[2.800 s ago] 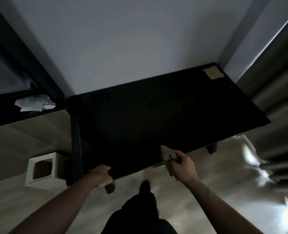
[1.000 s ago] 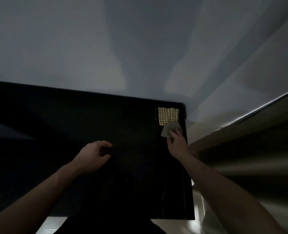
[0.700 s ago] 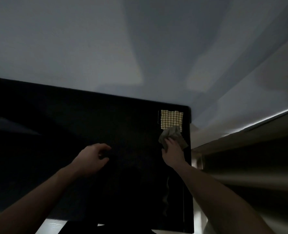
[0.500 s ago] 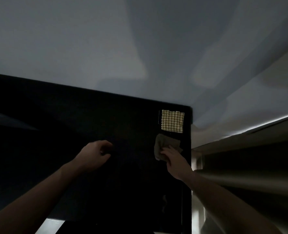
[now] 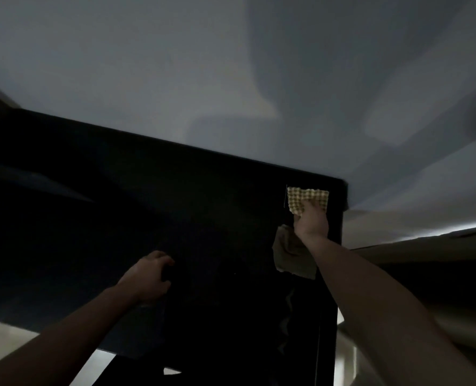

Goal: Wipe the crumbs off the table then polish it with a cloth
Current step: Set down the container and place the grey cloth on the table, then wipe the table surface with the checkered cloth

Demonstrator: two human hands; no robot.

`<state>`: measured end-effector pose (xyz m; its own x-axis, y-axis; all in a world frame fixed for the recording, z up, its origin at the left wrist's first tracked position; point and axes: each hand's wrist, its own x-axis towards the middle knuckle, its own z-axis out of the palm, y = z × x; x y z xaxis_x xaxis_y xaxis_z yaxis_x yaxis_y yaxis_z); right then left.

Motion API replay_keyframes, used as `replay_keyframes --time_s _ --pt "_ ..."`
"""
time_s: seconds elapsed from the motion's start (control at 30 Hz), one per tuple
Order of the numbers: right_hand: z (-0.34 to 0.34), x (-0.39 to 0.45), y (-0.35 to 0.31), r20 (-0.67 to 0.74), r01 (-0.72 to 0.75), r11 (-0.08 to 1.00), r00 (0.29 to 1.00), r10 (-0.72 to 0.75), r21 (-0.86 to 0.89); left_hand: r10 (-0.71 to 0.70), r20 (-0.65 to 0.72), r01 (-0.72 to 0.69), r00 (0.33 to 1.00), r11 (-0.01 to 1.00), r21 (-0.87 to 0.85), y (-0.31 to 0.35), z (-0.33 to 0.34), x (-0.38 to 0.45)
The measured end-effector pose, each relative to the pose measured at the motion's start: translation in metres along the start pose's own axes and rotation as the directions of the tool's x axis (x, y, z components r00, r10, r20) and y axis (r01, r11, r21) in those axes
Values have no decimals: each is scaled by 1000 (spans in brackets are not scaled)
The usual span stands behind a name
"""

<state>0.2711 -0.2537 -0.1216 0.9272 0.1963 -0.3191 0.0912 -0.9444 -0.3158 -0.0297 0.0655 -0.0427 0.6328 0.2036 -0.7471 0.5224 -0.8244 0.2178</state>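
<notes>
Nearest, the left hand (image 5: 149, 280) hangs low over the dark table (image 5: 119, 218), fingers curled loosely with nothing visible in them; it sits where it was half a second ago, idle.

Just beyond and to its right, under the right forearm, the drab cloth (image 5: 291, 254) now lies crumpled on the tabletop. The right hand no longer holds it: half a second ago those fingers were pressing it to the surface, and now it rests let go behind the wrist.

Farther out, the right hand (image 5: 310, 218) has reached forward to the far right corner and is on the yellow checked cloth (image 5: 305, 200), fingers covering its near edge; whether they pinch it or only press on it I cannot tell in this dim light.

My reading is that the crumb-wiping pass is finished and the person is swapping cloths for the polishing stage. No crumbs can be made out on the black surface, so that first step cannot be confirmed.
</notes>
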Motion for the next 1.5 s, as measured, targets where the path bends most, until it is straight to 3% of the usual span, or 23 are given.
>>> replay_keyframes --time_s 0.13,0.3,0.5,0.63,0.77,1.0,1.1,1.2,1.3,1.4,1.5 --pt "-29 -21 -23 -119 2 974 993 25 227 14 -6 -14 1000 1000 -1 -3 8 -1" --pt "-44 -96 -57 -178 46 845 982 59 532 137 -23 -138 990 990 -14 11 7 -4" --pt "1 -227 -52 -70 -94 761 981 180 642 196 12 -196 981 975 102 -22 25 -26" --pt "51 -289 -37 30 -208 795 972 233 569 215 30 -217 976 967 135 -73 40 -44" --pt "114 -332 -52 40 -160 873 986 160 461 193 54 -200 980 965 171 -129 48 -58" --pt "197 -369 -158 1 -213 960 976 216 180 205 -36 -193 978 957 218 -239 50 -59" --pt "222 -374 -217 1 -135 987 991 135 92 239 -47 -217 970 936 277 -274 45 -56" --pt "241 -386 -262 87 21 999 996 -25 45 293 -14 -273 956 907 320 -291 39 -57" --pt "239 -394 -270 137 29 998 990 -36 51 318 18 -308 948 899 310 -294 35 -57" --pt "226 -394 -246 39 16 1000 999 -17 11 312 32 -308 950 907 287 -295 34 -62" --pt "207 -393 -219 -154 -29 995 987 44 101 295 -17 -280 955 922 269 -307 38 -71"
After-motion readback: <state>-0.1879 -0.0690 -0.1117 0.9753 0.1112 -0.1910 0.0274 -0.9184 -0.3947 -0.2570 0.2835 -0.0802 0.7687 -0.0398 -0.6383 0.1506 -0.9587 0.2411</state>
